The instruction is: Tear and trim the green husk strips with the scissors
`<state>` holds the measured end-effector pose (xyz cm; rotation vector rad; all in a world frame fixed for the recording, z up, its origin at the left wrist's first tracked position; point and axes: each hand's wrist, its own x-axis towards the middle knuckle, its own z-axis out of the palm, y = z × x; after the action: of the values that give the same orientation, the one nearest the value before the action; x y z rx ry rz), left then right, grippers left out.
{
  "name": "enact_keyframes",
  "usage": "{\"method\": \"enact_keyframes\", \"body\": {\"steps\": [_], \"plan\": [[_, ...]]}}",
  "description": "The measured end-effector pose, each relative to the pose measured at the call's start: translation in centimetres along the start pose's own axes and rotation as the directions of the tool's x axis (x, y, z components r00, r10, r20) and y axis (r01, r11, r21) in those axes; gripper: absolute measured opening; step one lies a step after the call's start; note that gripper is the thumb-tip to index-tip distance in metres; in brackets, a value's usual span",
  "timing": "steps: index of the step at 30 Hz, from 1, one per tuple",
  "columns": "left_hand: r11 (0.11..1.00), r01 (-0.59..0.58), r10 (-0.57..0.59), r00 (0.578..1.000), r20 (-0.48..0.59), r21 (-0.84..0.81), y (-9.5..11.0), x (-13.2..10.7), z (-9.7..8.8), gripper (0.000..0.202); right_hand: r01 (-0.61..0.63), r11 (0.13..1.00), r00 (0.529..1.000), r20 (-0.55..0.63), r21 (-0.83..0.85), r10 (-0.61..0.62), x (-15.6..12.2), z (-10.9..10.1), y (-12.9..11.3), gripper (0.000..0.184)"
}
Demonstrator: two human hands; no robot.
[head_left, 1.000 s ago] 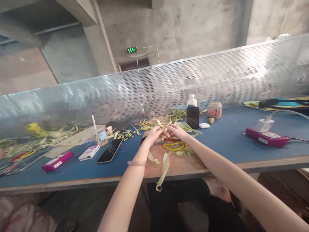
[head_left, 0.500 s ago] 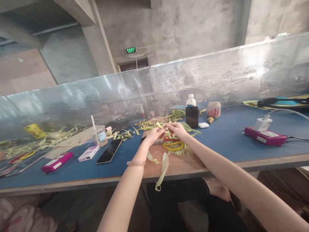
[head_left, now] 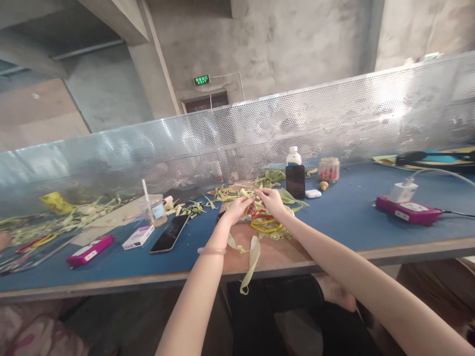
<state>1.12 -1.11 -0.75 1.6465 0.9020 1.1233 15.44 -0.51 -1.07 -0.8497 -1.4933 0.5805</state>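
Note:
My left hand [head_left: 239,208] and my right hand [head_left: 270,200] meet over a brown board [head_left: 237,247] at the table's front. Both have bent, closed fingers, their tips almost touching. Whatever they pinch is too small to make out. Pale green leaf strips [head_left: 232,192], like dry husk, lie around and behind them. Beneath my right hand are yellow loop handles [head_left: 267,226] with a red part beside them, partly covered by strips. One long curled strip [head_left: 253,259] hangs over the board's front edge. A translucent bangle [head_left: 211,251] circles my left wrist.
Left of me lie a dark phone [head_left: 169,233], a small white box [head_left: 138,237], a cup with straw [head_left: 158,212] and a magenta power strip [head_left: 90,251]. Another person's hand [head_left: 4,241] shows at the left edge. An upright phone [head_left: 295,181] and a jar [head_left: 329,169] stand behind.
My fingertips have shifted slightly, and the right hand's fingers are drawn a little higher and more bent. The view has moved slightly; the table's things stay in place.

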Motion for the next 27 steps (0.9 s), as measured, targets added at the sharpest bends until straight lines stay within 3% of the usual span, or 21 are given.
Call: {"method": "enact_keyframes", "body": {"steps": [4,8,11,13,16,22,27], "plan": [[0.996,0.016,-0.009,0.998,0.068,-0.093,-0.04,0.03,-0.31,0.045,-0.004,0.999,1.000,-0.018,0.048,0.005,0.14,0.00,0.03,0.041],[0.995,-0.026,0.031,0.998,0.051,-0.093,-0.21,0.17,-0.67,0.050,-0.014,0.996,1.000,-0.014,0.093,0.015,0.20,-0.52,0.02,0.041],[0.995,-0.064,0.070,0.995,0.077,-0.079,-0.35,0.20,-0.79,0.053,-0.088,0.989,0.987,0.145,0.121,0.070,-0.03,-0.73,-0.17,0.043],[0.995,-0.081,0.086,0.992,0.089,-0.051,-0.48,0.21,-0.81,0.054,-0.153,0.982,0.951,0.287,0.114,0.115,-0.21,-0.70,-0.20,0.043],[0.994,-0.102,0.100,0.993,0.068,0.027,-0.70,0.32,-0.82,0.057,-0.181,0.976,0.913,0.389,0.121,0.121,-0.28,-0.56,0.08,0.041],[0.967,-0.183,0.174,0.983,0.065,0.177,-0.71,0.59,-0.70,0.052,-0.169,0.964,0.916,0.394,0.206,0.077,-0.05,-0.70,0.72,0.033],[0.958,-0.212,0.192,0.974,0.119,0.192,-0.46,0.67,-0.77,0.046,-0.201,0.942,0.920,0.382,0.268,0.087,-0.28,-0.87,0.39,0.029]]}}
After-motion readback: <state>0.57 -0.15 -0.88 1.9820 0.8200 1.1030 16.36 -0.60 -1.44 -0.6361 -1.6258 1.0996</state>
